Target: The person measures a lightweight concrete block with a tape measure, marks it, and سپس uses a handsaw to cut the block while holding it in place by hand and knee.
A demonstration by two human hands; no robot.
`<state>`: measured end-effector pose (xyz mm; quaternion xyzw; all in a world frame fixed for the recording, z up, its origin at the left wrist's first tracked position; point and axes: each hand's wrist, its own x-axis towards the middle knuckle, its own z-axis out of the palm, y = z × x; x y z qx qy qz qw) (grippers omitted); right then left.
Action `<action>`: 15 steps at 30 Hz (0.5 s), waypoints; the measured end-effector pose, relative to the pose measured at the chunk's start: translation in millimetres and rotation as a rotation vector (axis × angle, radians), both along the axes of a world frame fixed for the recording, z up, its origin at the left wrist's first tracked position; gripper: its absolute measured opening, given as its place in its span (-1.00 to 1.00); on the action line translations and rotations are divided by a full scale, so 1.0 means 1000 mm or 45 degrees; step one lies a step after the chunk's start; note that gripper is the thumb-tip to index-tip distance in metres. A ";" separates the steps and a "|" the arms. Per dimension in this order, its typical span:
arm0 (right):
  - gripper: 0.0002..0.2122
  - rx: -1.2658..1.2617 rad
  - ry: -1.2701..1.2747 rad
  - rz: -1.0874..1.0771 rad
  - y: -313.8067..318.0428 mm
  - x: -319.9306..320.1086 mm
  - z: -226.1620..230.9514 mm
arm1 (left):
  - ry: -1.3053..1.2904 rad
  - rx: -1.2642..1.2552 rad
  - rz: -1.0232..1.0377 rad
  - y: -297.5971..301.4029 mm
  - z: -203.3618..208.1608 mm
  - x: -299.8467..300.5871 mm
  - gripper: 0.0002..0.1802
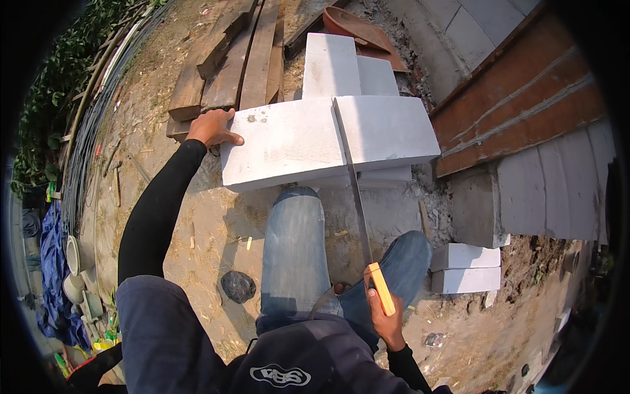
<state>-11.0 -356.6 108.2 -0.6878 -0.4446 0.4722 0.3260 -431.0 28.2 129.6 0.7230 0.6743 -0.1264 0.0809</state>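
In the head view I monitor from afar, the left hand (213, 128) grasps the left end of a long white block (282, 141), thumb spread on its upper face, while the right hand (387, 322) has its fingers wrapped around the yellow handle (383, 289) of a handsaw (359, 207) whose blade crosses that face, how deep I cannot tell. The block lies crosswise over other white blocks (331, 62), just beyond the person's denim-clad knees (293, 243), with brown timbers (226, 79) near its left end.
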 end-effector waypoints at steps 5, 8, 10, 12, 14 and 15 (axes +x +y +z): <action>-0.62 0.048 0.161 0.039 0.097 -0.017 -0.015 | 0.024 -0.041 0.031 -0.001 -0.006 -0.003 0.16; -0.70 -0.035 0.043 0.047 0.016 -0.005 -0.002 | -0.064 0.029 0.072 -0.004 -0.010 -0.015 0.14; -0.73 0.031 -0.017 -0.004 -0.028 0.000 0.018 | -0.031 0.016 0.026 0.002 -0.004 -0.004 0.12; -0.70 -0.008 -0.006 0.004 -0.001 0.002 0.009 | -0.035 -0.104 0.067 0.006 0.006 0.010 0.22; -0.66 0.021 0.131 -0.007 0.073 -0.010 -0.004 | -0.017 -0.060 0.042 0.007 0.006 0.006 0.23; -0.63 0.055 0.255 -0.014 0.110 -0.018 -0.012 | -0.009 -0.046 0.039 0.004 0.003 0.003 0.24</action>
